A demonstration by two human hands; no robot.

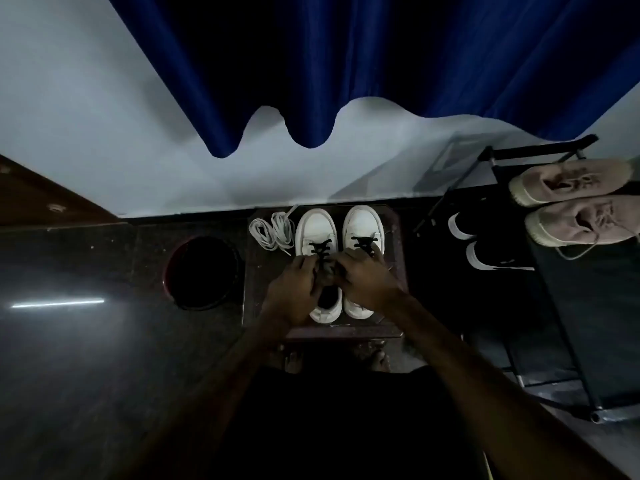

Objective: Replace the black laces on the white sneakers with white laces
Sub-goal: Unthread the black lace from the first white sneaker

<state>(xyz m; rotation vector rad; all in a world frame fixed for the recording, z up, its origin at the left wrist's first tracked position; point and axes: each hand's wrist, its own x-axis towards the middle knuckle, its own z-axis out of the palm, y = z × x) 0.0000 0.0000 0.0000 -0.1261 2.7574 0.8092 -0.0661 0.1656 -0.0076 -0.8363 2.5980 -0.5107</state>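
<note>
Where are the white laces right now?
In the head view the white laces lie in a loose bundle on the small dark stand, just left of the left white sneaker, untouched by either hand.

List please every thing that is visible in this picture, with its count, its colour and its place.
white sneakers: two, white with black laces, side by side on the small table.
white laces: one loose bundle, white, left of the sneakers.
small table: one, dark, against the wall.
bucket: one, dark with a reddish rim, on the floor to the left.
curtain: one, blue, hanging above.
shoe rack: one, black, on the right.
pink shoes: two, on top of the rack.
black shoes: two, white-trimmed, lower in the rack.
left hand: at the left sneaker's laces.
right hand: beside it, at the same laces.
</note>
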